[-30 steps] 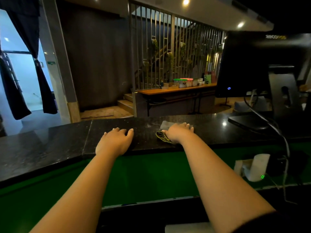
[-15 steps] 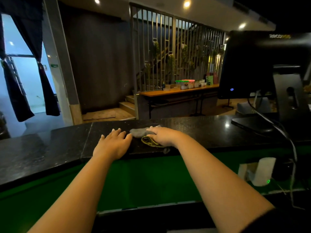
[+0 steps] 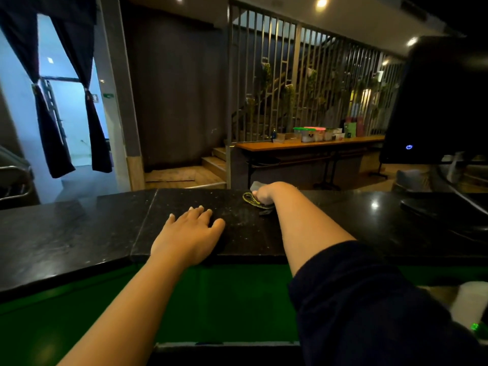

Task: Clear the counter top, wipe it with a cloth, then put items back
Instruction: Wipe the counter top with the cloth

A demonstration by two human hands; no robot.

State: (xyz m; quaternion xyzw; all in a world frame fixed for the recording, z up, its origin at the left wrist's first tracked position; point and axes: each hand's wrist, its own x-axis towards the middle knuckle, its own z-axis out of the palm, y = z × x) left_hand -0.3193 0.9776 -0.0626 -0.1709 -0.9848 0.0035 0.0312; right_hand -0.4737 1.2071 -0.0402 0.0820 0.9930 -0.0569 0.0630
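The head camera is looking forward and down over a long, glossy black speckled stone bench [image 3: 79, 233] with a green panel below its near edge.

The person's left hand [image 3: 188, 233] is resting flat on the bench near the front edge, its fingers [image 3: 200, 210] straight and slightly spread, holding nothing. The right hand [image 3: 266, 194] is reaching out to the far edge of the bench and is pressing down on a crumpled grey cloth with a yellow-green trim [image 3: 253, 200]. A corner of the cloth is poking out beyond the hand. Whether those fingers are curling round the cloth or lying flat on it cannot be told from here.

At the right, a large black monitor [image 3: 438, 101] is standing on the bench on its dark base [image 3: 433, 210], a small blue power light glowing.

Judging by this, the wiping stage is under way. The stretch of bench around the hands is showing no loose items, though the monitor is remaining in place. Finishing the wipe and putting items back appear to be left.

No brand, label or writing is readable.
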